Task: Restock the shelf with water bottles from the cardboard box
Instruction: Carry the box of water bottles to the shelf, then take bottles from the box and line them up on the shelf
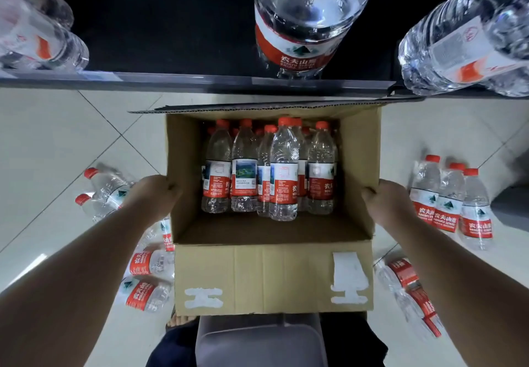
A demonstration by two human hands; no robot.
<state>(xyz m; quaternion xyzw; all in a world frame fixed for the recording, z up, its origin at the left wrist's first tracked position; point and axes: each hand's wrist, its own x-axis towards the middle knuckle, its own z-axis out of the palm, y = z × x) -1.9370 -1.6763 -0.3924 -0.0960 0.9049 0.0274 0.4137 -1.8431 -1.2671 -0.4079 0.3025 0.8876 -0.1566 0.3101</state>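
农夫山泉 on red label of shelf bottle (297, 54), same brand on floor bottles (448, 215), white marks on cardboard box (257, 275) unreadable

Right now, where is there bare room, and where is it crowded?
Bare shelf lies between the left bottles and the centre bottle, and between it and the right bottles. The cardboard box has a bare near floor strip. Crowded: the box's far half and the tiles beside it.
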